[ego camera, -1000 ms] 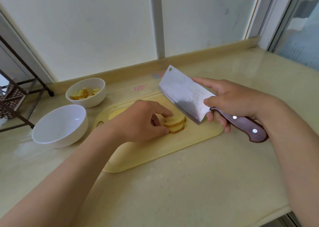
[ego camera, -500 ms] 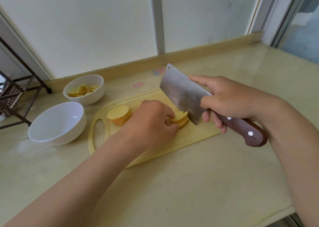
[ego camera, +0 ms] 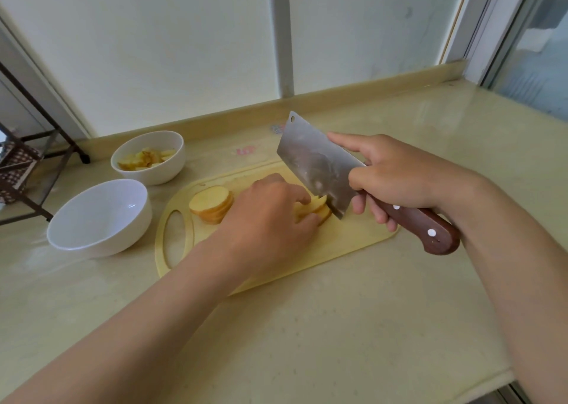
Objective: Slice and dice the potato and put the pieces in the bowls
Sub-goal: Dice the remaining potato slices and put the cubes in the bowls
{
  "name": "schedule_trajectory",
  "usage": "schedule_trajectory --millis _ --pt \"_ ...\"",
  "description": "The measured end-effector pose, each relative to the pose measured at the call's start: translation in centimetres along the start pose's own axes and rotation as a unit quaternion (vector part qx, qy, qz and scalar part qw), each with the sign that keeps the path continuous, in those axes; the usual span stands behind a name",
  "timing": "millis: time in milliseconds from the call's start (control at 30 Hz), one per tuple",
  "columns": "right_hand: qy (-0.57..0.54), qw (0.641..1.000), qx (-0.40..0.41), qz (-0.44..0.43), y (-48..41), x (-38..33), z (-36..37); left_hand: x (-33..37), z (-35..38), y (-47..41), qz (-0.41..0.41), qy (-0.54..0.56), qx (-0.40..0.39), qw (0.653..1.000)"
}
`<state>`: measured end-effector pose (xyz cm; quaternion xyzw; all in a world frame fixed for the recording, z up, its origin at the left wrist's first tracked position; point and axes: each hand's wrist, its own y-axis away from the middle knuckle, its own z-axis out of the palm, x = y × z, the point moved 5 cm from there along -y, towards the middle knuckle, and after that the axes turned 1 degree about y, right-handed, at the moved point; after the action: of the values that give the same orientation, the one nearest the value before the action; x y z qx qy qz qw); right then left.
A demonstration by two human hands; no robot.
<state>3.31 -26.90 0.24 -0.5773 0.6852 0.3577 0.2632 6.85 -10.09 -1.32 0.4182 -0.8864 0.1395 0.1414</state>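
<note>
On the yellow cutting board (ego camera: 353, 243) lie two stacks of potato slices. My left hand (ego camera: 270, 219) holds the right stack (ego camera: 318, 208) with curled fingers. My right hand (ego camera: 396, 176) grips the brown handle of a cleaver (ego camera: 316, 163), its forefinger laid along the blade's back. The blade's lower edge is down in that stack. The other stack of round slices (ego camera: 212, 203) sits free to the left. An empty white bowl (ego camera: 98, 216) stands left of the board. Behind it, a smaller white bowl (ego camera: 149, 157) holds potato pieces.
A beige counter (ego camera: 338, 326) runs to a front edge at the lower right. A dark metal rack (ego camera: 27, 170) stands at the far left. White panels and a raised ledge (ego camera: 338, 99) close the back.
The cleaver has come down from above the stack into the slices. My left hand stays on the same stack. The view shifted, so the left stack came into sight.
</note>
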Motion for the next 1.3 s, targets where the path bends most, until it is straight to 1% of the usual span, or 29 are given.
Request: schedule_trajectory --millis 67,167,367,533,633,700,867,1000,1167,1300 --pt "0.001 1.000 0.002 -0.001 0.1 -0.1 0.0 0.1 -0.1 0.1 0.011 -0.003 -0.017 1.000" --pt "0.009 1.000 0.005 -0.003 0.3 -0.3 0.1 0.1 0.0 0.0 0.019 -0.039 -0.029 0.999" --pt "0.023 1.000 0.017 -0.014 0.9 -1.0 0.7 0.7 0.5 0.1 0.025 -0.047 -0.003 0.999" --pt "0.049 0.999 0.016 -0.013 1.0 -1.8 0.9 0.7 0.4 0.3 0.033 -0.023 0.000 0.999" --pt "0.062 0.998 0.018 -0.008 1.1 -2.1 0.9 0.9 0.1 0.4 0.066 0.021 0.004 0.998" --pt "0.066 0.998 0.020 -0.004 1.1 -2.3 0.9 0.7 0.2 0.3 0.091 0.030 0.012 0.995" --pt "0.068 0.997 0.023 0.003 1.3 -2.5 1.0 -0.3 0.5 0.0 0.115 0.046 0.021 0.992" --pt "0.068 0.997 0.025 0.011 1.4 -2.6 1.1 -1.0 0.1 -0.2 0.099 0.084 0.043 0.991" --pt "0.050 0.998 0.032 0.017 1.3 -2.4 1.1 -0.9 0.1 -0.3 0.099 0.069 0.034 0.992" --pt "0.039 0.998 0.036 0.019 1.1 -2.1 1.0 -1.6 0.0 -0.7 0.072 0.081 0.064 0.992"
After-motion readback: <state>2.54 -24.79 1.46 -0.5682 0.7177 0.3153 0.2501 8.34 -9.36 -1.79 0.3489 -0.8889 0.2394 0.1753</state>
